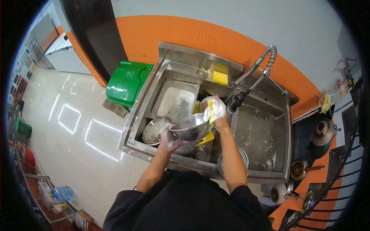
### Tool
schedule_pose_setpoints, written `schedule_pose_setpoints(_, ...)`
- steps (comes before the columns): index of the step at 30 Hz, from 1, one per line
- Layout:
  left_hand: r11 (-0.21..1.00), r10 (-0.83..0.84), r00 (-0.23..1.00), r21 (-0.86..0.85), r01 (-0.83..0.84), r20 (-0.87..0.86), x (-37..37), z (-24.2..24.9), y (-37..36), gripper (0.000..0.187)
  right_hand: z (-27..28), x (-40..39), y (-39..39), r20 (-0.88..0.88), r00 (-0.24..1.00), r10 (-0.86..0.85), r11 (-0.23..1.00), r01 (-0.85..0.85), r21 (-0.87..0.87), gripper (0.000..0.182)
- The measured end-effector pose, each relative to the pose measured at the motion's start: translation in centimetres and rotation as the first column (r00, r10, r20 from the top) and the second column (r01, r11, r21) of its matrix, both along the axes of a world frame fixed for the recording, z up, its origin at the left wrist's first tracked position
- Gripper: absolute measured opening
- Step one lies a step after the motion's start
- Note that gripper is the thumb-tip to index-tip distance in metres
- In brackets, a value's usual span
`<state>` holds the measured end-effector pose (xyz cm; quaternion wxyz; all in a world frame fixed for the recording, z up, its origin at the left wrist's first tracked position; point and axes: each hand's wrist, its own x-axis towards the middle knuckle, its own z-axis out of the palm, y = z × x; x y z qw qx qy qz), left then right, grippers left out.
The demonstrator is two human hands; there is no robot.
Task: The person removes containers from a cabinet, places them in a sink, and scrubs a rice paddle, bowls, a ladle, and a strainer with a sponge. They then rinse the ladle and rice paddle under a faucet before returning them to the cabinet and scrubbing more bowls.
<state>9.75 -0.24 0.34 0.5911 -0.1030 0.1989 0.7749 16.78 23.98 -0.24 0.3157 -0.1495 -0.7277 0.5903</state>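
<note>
My left hand is closed on the near-left edge of a metal bowl, which I hold tilted over the left sink basin. Suds coat both hands. In my right hand, a foamy yellow sponge is gripped against the bowl's right rim. Below and around the bowl, the basin holds a rectangular metal tray with cloudy water in it, a round metal lid or bowl, and yellow pieces partly hidden by the bowl.
A spring-hose faucet rises behind the right basin, which contains murky water. Another yellow sponge lies on the back ledge. The green bin stands left of the sink. Pans sit at the right.
</note>
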Motion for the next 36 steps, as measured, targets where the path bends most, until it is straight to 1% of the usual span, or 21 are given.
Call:
schedule_pose_setpoints(1,0.999,-0.005,1.000,0.043,0.005,-0.002,0.4,1.5,-1.4,0.020,0.6,0.1,0.8,0.162,0.971,0.178,0.984,-0.175,-0.031,0.028)
schedule_pose_setpoints(4,0.991,0.135,0.978,0.003,-0.136,-0.161,-0.7,-12.5,-1.4,0.038,5.8,0.4,-2.6,0.364,0.802,0.474,0.834,-0.541,0.107,0.031)
schedule_pose_setpoints(5,0.983,0.138,0.978,-0.103,-0.155,-0.155,-0.1,-8.4,-0.9,0.028,5.0,-0.4,-2.8,0.591,0.660,0.464,0.762,-0.637,0.114,0.038)
schedule_pose_setpoints(8,0.893,0.107,0.930,-0.377,-0.246,-0.352,1.3,-2.4,0.7,0.014,6.2,0.9,-8.2,0.782,0.617,-0.091,0.392,-0.699,0.598,0.033)
schedule_pose_setpoints(13,0.918,0.116,0.905,-0.304,-0.255,-0.409,1.2,-8.4,0.4,0.021,-2.0,-0.3,-9.3,0.648,0.762,-0.005,0.326,-0.611,0.721,0.030)
schedule_pose_setpoints(14,0.910,-0.086,0.767,-0.364,-0.200,-0.636,1.1,-12.3,0.6,0.021,-4.0,-0.4,-9.2,0.680,0.730,0.068,0.287,-0.668,0.687,0.030)
schedule_pose_setpoints(15,0.886,-0.286,0.542,-0.434,-0.165,-0.790,1.1,-14.4,0.6,0.021,-0.5,0.0,-9.3,0.620,0.778,-0.106,0.256,-0.581,0.773,0.030)
schedule_pose_setpoints(16,0.883,-0.302,0.538,-0.443,-0.153,-0.787,1.5,-11.7,-0.4,0.021,0.5,0.1,-8.4,0.502,0.853,-0.141,0.323,-0.440,0.838,0.026)
schedule_pose_setpoints(18,0.814,-0.567,-0.100,-0.537,-0.222,-0.818,1.6,-2.1,-1.5,0.023,1.9,0.3,-5.9,0.622,0.752,-0.217,0.498,-0.463,0.733,0.019)
schedule_pose_setpoints(19,0.681,-0.731,-0.372,-0.649,-0.339,-0.572,0.6,-3.0,-0.9,0.026,0.3,-0.4,-5.0,0.693,0.646,-0.319,0.658,-0.375,0.653,0.011)
schedule_pose_setpoints(20,0.682,-0.730,-0.371,-0.651,-0.333,-0.574,0.9,-3.8,-0.8,0.026,-1.2,-0.3,-4.7,0.697,0.641,-0.321,0.660,-0.376,0.650,0.011)
schedule_pose_setpoints(22,0.717,-0.692,-0.312,-0.573,-0.397,-0.651,1.8,-5.0,-0.5,0.024,-3.2,0.5,-4.3,0.820,0.569,0.065,0.454,-0.748,0.483,0.023)
schedule_pose_setpoints(23,0.725,-0.685,-0.326,-0.568,-0.389,-0.651,2.2,-6.1,-0.2,0.024,-1.1,0.9,-6.0,0.755,0.598,0.268,0.514,-0.752,0.413,0.030)
schedule_pose_setpoints(25,0.905,-0.251,0.485,-0.381,-0.189,-0.838,3.1,-7.8,0.7,0.024,-2.0,0.2,-7.1,0.399,0.871,0.287,0.572,-0.490,0.658,0.026)
schedule_pose_setpoints(26,0.909,-0.253,0.479,-0.376,-0.179,-0.841,3.2,-6.8,1.1,0.024,-1.3,0.0,-7.4,0.208,0.950,0.234,0.566,-0.307,0.765,0.025)
schedule_pose_setpoints(28,0.897,-0.291,0.079,-0.301,-0.325,-0.953,3.9,-5.4,0.3,0.034,0.1,-0.3,-5.9,0.646,0.688,-0.329,0.477,-0.470,0.743,0.024)
schedule_pose_setpoints(30,0.834,-0.410,0.204,-0.456,-0.311,-0.889,1.6,-7.8,0.5,0.038,2.2,0.5,-5.1,0.593,0.730,-0.340,0.530,-0.372,0.762,0.022)
schedule_pose_setpoints(32,0.800,-0.525,-0.019,-0.485,-0.353,-0.851,0.8,-5.8,0.2,0.040,2.9,1.2,-4.9,0.846,0.501,-0.184,0.594,-0.629,0.502,0.023)
schedule_pose_setpoints(33,0.886,-0.031,0.081,-0.065,-0.459,-0.996,2.3,-7.1,0.8,0.032,1.7,1.8,-4.5,0.738,0.630,0.242,0.605,-0.693,0.392,0.026)
schedule_pose_setpoints(34,0.888,-0.031,0.081,-0.064,-0.455,-0.996,2.6,-5.5,1.3,0.032,1.9,2.1,-6.3,0.602,0.720,0.345,0.721,-0.614,0.321,0.031)
schedule_pose_setpoints(36,0.846,-0.018,0.724,-0.397,-0.356,-0.689,3.5,1.0,2.1,0.043,0.5,1.0,-7.2,0.486,0.760,0.432,0.778,-0.586,0.226,0.033)
